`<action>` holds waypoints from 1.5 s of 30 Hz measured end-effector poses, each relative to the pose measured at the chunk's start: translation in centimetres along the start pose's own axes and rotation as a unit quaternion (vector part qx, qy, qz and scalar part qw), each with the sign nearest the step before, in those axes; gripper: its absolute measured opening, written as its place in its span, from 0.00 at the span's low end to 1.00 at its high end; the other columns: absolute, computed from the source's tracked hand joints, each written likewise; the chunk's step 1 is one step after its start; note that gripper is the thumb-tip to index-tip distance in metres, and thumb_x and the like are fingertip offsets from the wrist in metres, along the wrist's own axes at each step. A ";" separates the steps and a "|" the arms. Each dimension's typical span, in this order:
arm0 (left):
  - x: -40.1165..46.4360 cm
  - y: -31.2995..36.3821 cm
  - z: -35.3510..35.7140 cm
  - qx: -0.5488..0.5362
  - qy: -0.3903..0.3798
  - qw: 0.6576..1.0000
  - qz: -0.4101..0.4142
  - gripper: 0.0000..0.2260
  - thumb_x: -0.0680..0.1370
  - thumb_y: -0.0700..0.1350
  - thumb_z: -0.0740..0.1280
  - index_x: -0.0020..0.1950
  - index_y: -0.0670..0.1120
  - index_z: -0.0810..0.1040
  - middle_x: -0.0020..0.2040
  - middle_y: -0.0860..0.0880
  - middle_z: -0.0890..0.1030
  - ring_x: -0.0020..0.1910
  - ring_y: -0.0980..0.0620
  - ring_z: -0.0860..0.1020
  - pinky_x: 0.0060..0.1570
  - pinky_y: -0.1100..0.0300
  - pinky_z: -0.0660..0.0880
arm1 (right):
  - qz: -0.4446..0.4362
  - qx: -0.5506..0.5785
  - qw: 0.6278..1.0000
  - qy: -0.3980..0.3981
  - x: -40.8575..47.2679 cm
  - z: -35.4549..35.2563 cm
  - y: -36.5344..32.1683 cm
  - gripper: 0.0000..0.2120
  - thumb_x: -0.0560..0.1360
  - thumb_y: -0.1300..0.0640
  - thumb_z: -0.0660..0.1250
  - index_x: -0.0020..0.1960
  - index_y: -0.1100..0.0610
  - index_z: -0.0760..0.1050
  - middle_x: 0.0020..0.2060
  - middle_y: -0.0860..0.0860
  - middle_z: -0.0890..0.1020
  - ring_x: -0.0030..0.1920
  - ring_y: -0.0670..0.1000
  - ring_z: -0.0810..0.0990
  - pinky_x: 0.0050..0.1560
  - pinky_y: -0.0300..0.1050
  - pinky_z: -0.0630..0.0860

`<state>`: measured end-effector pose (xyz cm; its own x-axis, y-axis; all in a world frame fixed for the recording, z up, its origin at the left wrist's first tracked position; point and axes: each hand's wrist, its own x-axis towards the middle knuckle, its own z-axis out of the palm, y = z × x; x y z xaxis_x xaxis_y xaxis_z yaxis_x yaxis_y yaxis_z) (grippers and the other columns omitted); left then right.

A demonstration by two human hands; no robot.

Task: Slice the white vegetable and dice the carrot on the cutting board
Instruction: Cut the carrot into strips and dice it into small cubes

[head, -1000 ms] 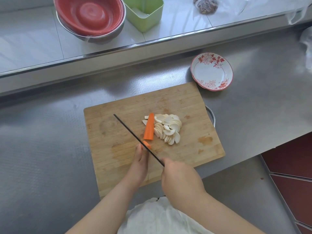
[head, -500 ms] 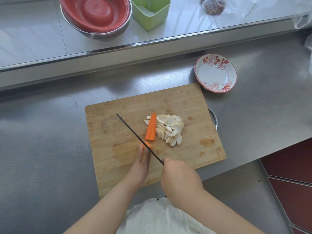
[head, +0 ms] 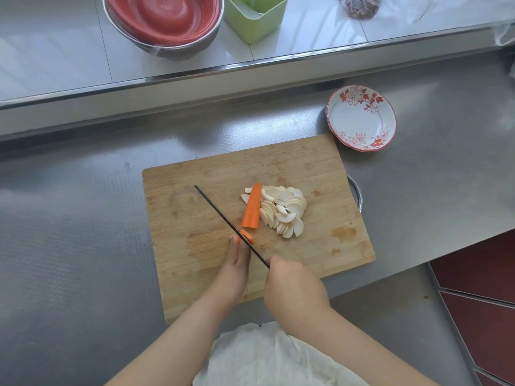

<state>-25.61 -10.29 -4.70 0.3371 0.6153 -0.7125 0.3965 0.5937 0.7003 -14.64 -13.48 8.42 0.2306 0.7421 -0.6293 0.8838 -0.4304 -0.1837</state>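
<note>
Right hand grips knife (blade through carrot piece); left hand, fingers straight, steadies piece.

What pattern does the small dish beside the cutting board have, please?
Red flowers and leaves on white, seen in the head view: dish.

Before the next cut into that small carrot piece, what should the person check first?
1. Right hand grips the knife firmly: ok.
2. Left hand fingertips clear of the blade: cannot tell, they lie right against it.
3. Small carrot piece steadied: ok.
4. Big carrot piece out of the blade's way: ok.
5. White slices piled aside on the cutting board: ok.
</note>
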 end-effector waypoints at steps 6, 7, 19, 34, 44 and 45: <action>0.0 -0.2 0.1 -0.009 -0.003 1.000 0.002 0.36 0.74 0.72 0.49 0.77 0.54 0.57 0.78 0.53 0.58 0.76 0.56 0.53 0.75 0.48 0.51 | 0.006 0.005 1.000 -0.005 0.5 0.3 0.0 0.10 0.79 0.61 0.57 0.59 0.55 0.70 0.48 0.54 0.81 0.49 0.56 0.80 0.37 0.42 0.68; 0.1 -0.2 0.1 -0.008 -0.001 1.000 0.001 0.37 0.73 0.72 0.49 0.77 0.54 0.57 0.78 0.53 0.58 0.76 0.56 0.53 0.75 0.48 0.51 | 0.005 0.006 1.000 -0.006 0.6 0.4 0.0 0.10 0.79 0.60 0.57 0.59 0.55 0.70 0.48 0.54 0.80 0.49 0.56 0.80 0.37 0.42 0.68; -0.4 0.6 0.1 -0.022 -0.005 1.000 -0.006 0.39 0.73 0.73 0.46 0.78 0.53 0.54 0.78 0.53 0.55 0.77 0.57 0.51 0.76 0.50 0.49 | 0.020 0.015 1.000 -0.019 2.0 1.1 -0.1 0.11 0.78 0.62 0.56 0.59 0.55 0.71 0.48 0.54 0.81 0.50 0.57 0.80 0.37 0.42 0.68; -0.8 1.3 0.2 -0.032 -0.013 0.999 -0.016 0.41 0.71 0.74 0.45 0.79 0.55 0.46 0.79 0.56 0.49 0.77 0.58 0.48 0.76 0.51 0.47 | 0.022 0.043 0.999 -0.022 3.5 2.1 0.4 0.12 0.79 0.61 0.57 0.61 0.54 0.72 0.48 0.54 0.81 0.48 0.56 0.79 0.36 0.43 0.68; -1.1 2.0 0.5 -0.034 0.008 0.999 -0.017 0.39 0.72 0.67 0.46 0.79 0.49 0.46 0.79 0.54 0.48 0.76 0.59 0.46 0.75 0.57 0.45 | 0.020 0.028 0.999 -0.036 4.8 3.1 0.5 0.12 0.78 0.62 0.57 0.60 0.55 0.72 0.49 0.54 0.81 0.50 0.56 0.79 0.38 0.43 0.69; -1.3 2.1 0.5 -0.034 0.006 0.999 -0.018 0.39 0.72 0.66 0.46 0.79 0.49 0.45 0.79 0.54 0.47 0.76 0.59 0.46 0.75 0.60 0.44 | 0.017 0.024 0.999 -0.037 4.9 3.1 0.5 0.12 0.78 0.62 0.57 0.59 0.55 0.72 0.49 0.54 0.81 0.50 0.56 0.80 0.38 0.43 0.69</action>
<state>-24.73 -10.09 -2.34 0.3133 0.5994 -0.7366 0.3488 0.6488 0.6763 -14.30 -11.63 2.90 0.2276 0.6882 -0.6889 0.8550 -0.4798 -0.1969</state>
